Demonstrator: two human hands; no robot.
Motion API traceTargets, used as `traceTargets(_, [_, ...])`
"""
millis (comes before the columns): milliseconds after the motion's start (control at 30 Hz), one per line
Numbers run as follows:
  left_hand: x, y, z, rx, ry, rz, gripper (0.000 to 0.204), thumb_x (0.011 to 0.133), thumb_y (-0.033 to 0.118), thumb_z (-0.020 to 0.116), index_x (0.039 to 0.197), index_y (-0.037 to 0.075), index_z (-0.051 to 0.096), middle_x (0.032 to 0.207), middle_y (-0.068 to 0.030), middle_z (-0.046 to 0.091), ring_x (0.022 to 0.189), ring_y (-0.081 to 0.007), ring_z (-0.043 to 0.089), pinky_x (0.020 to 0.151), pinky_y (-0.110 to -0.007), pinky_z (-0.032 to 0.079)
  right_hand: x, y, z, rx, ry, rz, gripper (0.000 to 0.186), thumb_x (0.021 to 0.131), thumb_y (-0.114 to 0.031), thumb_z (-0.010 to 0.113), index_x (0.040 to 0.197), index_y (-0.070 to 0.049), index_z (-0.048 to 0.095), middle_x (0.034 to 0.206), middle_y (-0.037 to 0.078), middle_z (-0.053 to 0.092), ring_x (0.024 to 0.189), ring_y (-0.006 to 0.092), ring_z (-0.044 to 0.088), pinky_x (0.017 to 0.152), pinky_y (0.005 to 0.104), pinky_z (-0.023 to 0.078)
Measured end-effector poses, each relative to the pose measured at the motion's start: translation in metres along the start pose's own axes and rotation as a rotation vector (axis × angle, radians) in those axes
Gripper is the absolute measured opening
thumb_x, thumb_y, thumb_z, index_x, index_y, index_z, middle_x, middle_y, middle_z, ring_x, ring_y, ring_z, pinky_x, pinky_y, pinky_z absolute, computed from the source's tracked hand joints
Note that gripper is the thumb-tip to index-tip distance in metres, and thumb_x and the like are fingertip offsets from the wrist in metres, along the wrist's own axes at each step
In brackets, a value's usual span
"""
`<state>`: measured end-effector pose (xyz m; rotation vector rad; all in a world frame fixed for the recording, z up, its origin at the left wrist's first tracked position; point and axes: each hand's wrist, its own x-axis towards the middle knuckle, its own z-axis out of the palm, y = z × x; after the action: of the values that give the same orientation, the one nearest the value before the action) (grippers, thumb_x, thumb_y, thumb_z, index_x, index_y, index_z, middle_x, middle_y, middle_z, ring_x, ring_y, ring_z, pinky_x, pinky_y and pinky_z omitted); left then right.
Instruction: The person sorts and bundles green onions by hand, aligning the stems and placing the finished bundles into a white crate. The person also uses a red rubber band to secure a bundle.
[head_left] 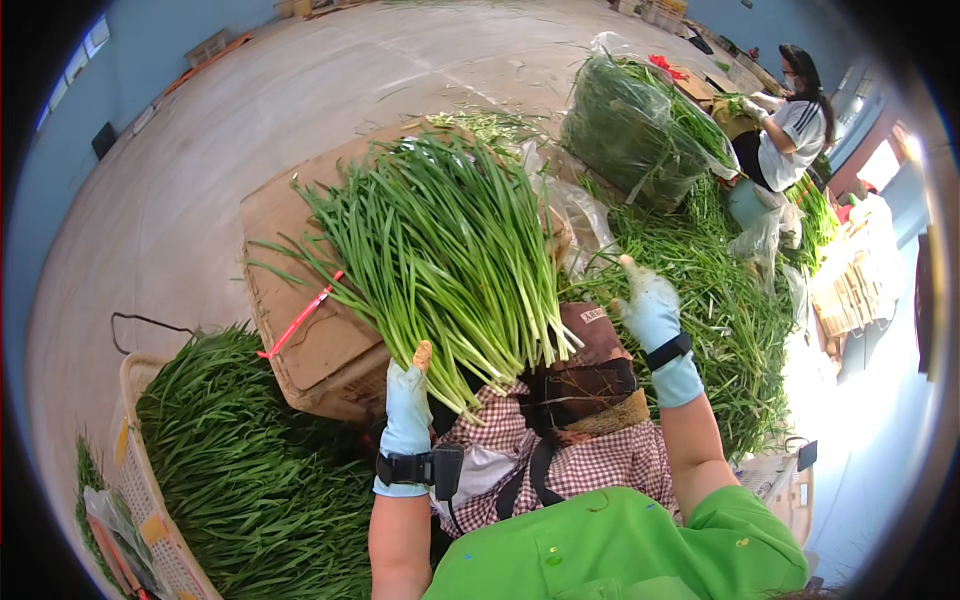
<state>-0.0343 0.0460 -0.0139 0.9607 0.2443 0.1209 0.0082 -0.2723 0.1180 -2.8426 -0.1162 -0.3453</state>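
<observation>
A broad pile of green garlic chives lies across a cardboard-topped stand, its pale stalk ends toward me. My left hand, in a light blue glove with a bare thumb tip, is against the near left side of the pile. Its thumb is stretched out; the other fingers are mostly hidden. My right hand, gloved alike, is raised apart from the pile on the right, over loose leaves. Its fingers are apart, slightly blurred, and I see nothing held. A red and white tie strip lies on the cardboard left of the chives.
A pale crate full of chives stands at my left. Loose chives heap up on the right, below a clear plastic bag stuffed with greens. Beyond, another person in white gloves sits handling greens. A checked apron covers my lap.
</observation>
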Motion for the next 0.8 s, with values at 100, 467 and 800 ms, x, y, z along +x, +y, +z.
traceTargets(100, [-0.002, -0.004, 0.005, 0.038, 0.097, -0.050, 0.039, 0.085, 0.008, 0.059, 0.120, -0.002, 0.046, 0.108, -0.0093, 0.057, 0.096, -0.0168, 0.058, 0.092, -0.030, 0.044, 0.007, -0.003, 0.008, 0.236, -0.032, 0.042, 0.042, 0.078, -0.010, 0.066, 0.118, -0.013, 0.056, 0.086, 0.009, 0.063, 0.075, 0.0183, 0.060, 0.071, 0.0284, 0.051])
traceTargets(467, [-0.030, 0.011, 0.004, 0.075, 0.194, 0.039, 0.043, 0.089, 0.009, 0.055, 0.127, -0.002, 0.041, 0.113, -0.0070, 0.053, 0.099, -0.0119, 0.052, 0.091, -0.025, 0.040, 0.091, -0.122, 0.091, -0.199, -0.235, -0.646, 0.016, 0.067, -0.006, 0.059, 0.079, -0.011, 0.068, 0.076, 0.013, 0.063, 0.074, 0.0304, 0.062, 0.063, 0.0401, 0.049])
traceTargets(800, [-0.035, 0.008, -0.013, 0.363, 0.326, 0.312, 0.058, 0.090, 0.017, 0.056, 0.139, 0.005, 0.027, 0.134, -0.0221, 0.036, 0.120, -0.0284, 0.042, 0.101, -0.035, 0.035, 0.072, -0.096, 0.048, 0.161, -0.345, -0.143, 0.024, 0.087, -0.028, 0.056, 0.084, -0.005, 0.064, 0.079, 0.013, 0.064, 0.073, 0.0273, 0.062, 0.067, 0.0388, 0.049])
